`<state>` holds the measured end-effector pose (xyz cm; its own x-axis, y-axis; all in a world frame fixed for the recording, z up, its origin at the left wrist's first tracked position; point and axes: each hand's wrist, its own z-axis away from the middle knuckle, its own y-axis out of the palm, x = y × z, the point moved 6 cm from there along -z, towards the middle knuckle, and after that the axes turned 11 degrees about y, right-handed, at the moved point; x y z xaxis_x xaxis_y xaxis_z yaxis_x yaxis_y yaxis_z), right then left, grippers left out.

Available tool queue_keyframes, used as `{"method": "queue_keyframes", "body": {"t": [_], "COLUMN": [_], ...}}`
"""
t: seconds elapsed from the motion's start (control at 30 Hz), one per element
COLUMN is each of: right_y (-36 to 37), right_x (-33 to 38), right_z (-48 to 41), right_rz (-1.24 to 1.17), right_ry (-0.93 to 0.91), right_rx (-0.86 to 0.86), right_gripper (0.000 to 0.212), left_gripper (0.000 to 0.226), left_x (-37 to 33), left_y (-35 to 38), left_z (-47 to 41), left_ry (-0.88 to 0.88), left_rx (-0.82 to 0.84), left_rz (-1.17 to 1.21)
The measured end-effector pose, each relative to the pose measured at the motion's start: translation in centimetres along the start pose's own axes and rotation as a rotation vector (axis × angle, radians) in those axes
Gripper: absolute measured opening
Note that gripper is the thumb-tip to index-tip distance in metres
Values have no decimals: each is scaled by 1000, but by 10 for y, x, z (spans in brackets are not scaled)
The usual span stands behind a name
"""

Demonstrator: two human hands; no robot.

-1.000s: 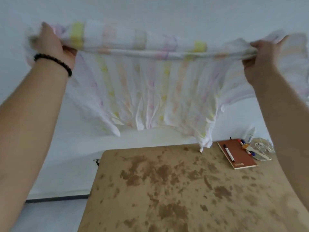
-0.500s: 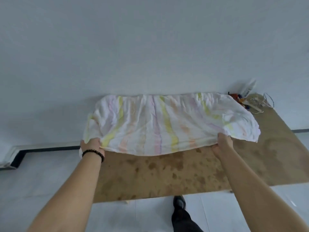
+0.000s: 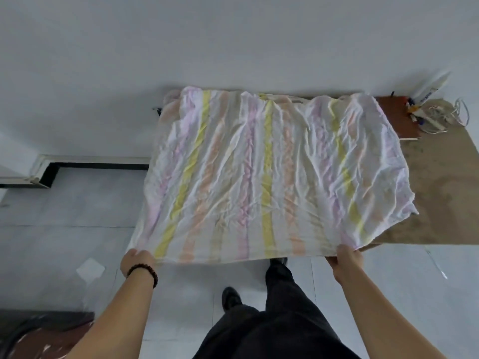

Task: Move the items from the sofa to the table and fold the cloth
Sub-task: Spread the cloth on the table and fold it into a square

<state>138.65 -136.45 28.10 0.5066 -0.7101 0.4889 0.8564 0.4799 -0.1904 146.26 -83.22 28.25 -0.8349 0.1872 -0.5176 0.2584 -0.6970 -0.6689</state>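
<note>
— What covers the table point(image 3: 440, 193)?
— A striped cloth point(image 3: 269, 172), spread wrinkled.
— And the hands?
— Left hand point(image 3: 136, 260) and right hand point(image 3: 346, 260) pinch its near corners.

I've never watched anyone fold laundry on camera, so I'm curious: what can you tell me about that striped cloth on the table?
The white cloth with yellow, pink and peach stripes looks thin, soft and heavily wrinkled. It lies spread open, unfolded, covering most of the brown mottled table, its far right corner over a reddish-brown notebook. Its stripes run from the near edge to the far edge. The left hand and right hand each pinch a near corner at the table's front edge.
</note>
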Motion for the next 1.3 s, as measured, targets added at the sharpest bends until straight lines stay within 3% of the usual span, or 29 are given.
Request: {"method": "queue_keyframes", "body": {"t": [0.13,0.27,0.33,0.4,0.47,0.53,0.6,0.7,0.8,0.97,1.1,1.2,1.3], "right_y": [-16,-27,-30,-16,9,34,52,55,28,-7,23,72,118], "right_x": [-24,-28,-15,6,23,34,41,29,7,-14,20,49,51], "right_z": [-8,-12,-13,-8,-8,-14,-26,-47,-47,-29,-18,-12,-20], "right_rz": [132,279,535,797,1033,1236,1392,1565,1570,1491,1389,1310,1553], "right_ry": [56,62,-87,-359,-584,-723,-781,-722,-727,-740,-926,-1062,-982], "right_rx": [-23,-134,-311,-366,-330,-235,-163,-70,-142,-256,-335,-188,47], "right_gripper": [49,42,71,97,93,81,77,72,71,65,50,31,53], "left_gripper": [35,77,77,70,65,64,65,66,66,43,33,33,47], "left_x": [6,-7,-27,-50,-71,-81,-82,-67,-46,-31,-64,-96,-118], "left_y": [4,34,59,89,121,150,170,180,172,143,141,161,183], "left_z": [2,30,43,58,70,74,73,75,84,106,102,99,94], "left_ry": [31,78,322,651,893,1000,971,912,972,1085,1123,1156,1125], "left_rx": [-23,-27,-8,67,191,302,391,434,412,218,96,198,288], "left_rz": [-145,-242,-396,-516,-656,-831,-930,-986,-973,-891,-877,-815,-859]}}
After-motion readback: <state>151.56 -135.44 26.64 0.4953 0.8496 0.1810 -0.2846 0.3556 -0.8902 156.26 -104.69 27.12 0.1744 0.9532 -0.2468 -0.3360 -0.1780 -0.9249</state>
